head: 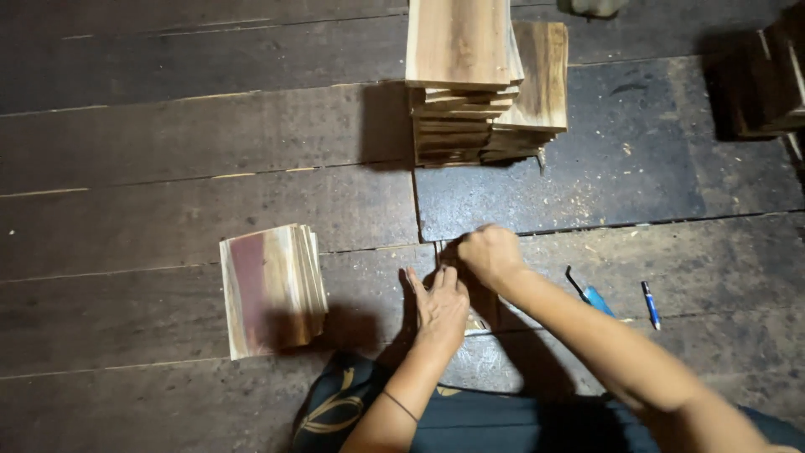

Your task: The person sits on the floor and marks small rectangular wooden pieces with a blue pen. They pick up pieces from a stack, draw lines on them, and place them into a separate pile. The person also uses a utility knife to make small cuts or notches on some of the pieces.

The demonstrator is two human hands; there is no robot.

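Observation:
My left hand (440, 306) lies flat, fingers together, pressing on a small light piece (475, 322) on the dark wooden floor. Just beyond it my right hand (490, 254) is curled into a fist on the floor; whether it holds anything is hidden by the fingers. A short stack of thin wooden boards (272, 287) with a reddish top face lies to the left of my left hand, apart from it.
A tall pile of light wooden boards (482, 84) stands at the top centre. A blue-handled tool (591, 295) and a blue pen (651, 304) lie right of my right arm. Dark wooden pieces (767, 80) sit top right. Sawdust is scattered nearby.

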